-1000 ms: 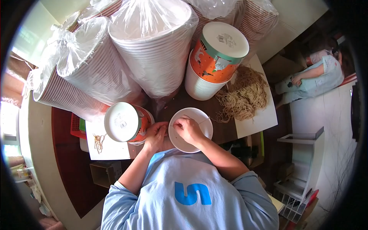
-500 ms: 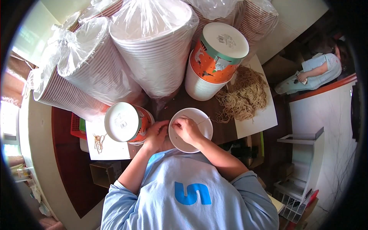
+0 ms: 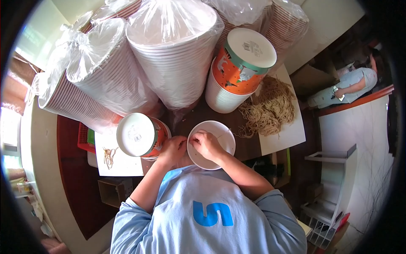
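In front of me stands a white paper bucket point(image 3: 218, 163) with its open mouth up. A thin piece of string point(image 3: 224, 133) crosses its right inner wall near the rim. My right hand point(image 3: 207, 144) reaches into the bucket, fingers pinched at the left inner wall. Against the outside of that same wall my left hand point(image 3: 172, 150) holds its fingers drawn together. What either hand pinches is too small to make out. Left of the left hand, an orange and green printed bucket point(image 3: 160, 135) rests upside down, its white base up.
Behind are tall plastic-wrapped stacks of white buckets point(image 3: 173, 63). An upturned orange bucket point(image 3: 237, 70) tops a white stack, with a heap of tan strings point(image 3: 270, 108) beside it. A few cut strings point(image 3: 110, 157) lie at left. Another person point(image 3: 351, 86) is at the far right.
Both hands stay at the bucket's left wall with only slight finger movement. The view has shifted a little. At far right the other person's arm and body have moved slightly.
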The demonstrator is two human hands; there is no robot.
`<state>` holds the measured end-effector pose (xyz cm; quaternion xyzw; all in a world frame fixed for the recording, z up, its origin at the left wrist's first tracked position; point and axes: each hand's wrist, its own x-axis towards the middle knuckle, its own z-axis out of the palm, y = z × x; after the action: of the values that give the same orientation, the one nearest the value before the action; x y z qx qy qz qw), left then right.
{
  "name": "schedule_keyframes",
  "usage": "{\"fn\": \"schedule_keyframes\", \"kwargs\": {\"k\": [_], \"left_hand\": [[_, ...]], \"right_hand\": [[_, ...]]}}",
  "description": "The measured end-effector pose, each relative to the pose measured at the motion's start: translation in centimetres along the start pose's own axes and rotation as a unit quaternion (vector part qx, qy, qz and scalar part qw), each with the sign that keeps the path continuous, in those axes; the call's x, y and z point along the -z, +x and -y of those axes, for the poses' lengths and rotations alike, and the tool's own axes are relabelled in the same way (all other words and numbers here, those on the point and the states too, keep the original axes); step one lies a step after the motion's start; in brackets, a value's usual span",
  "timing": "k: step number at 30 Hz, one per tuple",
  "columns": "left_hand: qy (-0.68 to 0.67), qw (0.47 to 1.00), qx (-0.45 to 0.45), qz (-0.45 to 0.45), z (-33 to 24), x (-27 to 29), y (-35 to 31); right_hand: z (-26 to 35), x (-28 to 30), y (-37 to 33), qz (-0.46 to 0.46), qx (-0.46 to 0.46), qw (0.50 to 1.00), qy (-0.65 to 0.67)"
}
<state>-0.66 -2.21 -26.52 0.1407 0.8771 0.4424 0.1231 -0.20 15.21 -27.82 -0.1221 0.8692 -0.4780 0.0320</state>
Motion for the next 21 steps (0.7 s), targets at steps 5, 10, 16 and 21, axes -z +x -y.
{"fn": "schedule_keyframes", "kwargs": {"k": [5,10,16,21], "left_hand": [[-0.395,0.888,0.237,0.015,2.5,-1.2,-1.3],[-0.656,0.656,0.347,0.135,1.0,0.9,-2.4],[-0.679,0.627,0.341,0.175,2.4,0.2,-4.2],[-0.723,0.595,0.294,0.190,2.2,-0.7,-4.6]], "right_hand": [[1.0,3.1,-0.8,0.007,0.026,0.996,-0.086],[7.4,8.7,-4.1,0.165,-0.097,0.981,0.005],[5.0,4.6,-8.7,0.217,-0.017,0.975,-0.053],[3.8,4.0,-8.4,0.113,0.039,0.983,-0.140]]}}
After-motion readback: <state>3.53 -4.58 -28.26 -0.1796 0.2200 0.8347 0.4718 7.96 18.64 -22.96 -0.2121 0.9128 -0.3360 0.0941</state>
